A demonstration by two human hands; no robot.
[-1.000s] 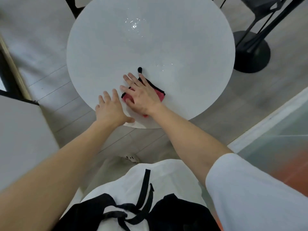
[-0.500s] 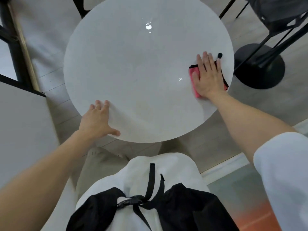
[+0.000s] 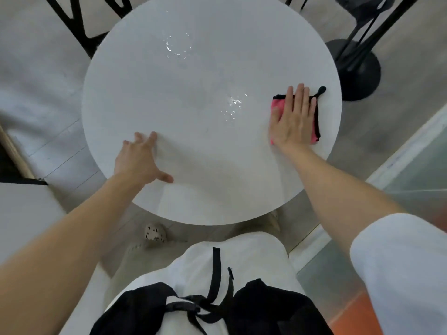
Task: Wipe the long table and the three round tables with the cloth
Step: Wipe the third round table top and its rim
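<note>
The round table (image 3: 193,131) fills the centre and upper part of the frame, with its white top facing up.

The cloth (image 3: 276,109) lies flat on the tabletop at centre right of the frame, close to the right rim. It is pink with black edging. A black hanging loop (image 3: 319,91) sticks out from its upper right corner, toward the table edge.

The right hand (image 3: 294,122) lies palm down on the cloth and covers most of it. The fingers are straight and held close together, pointing toward the top of the frame. The hand presses the cloth; no finger curls round it or pinches it.

The left hand (image 3: 138,160) rests palm down on the bare tabletop at lower left of the table, near the rim. The fingers are spread and the thumb points out toward the right. It holds nothing.

A patch of water droplets (image 3: 233,105) glints on the top just left of the cloth. A ring of water (image 3: 178,48) sits higher up, near the top centre.

A black pedestal base (image 3: 358,71) stands on the floor at upper right, beyond the table rim. Black chair legs (image 3: 77,22) show at upper left. A spotted shoe (image 3: 154,232) shows on the floor below the near rim.
</note>
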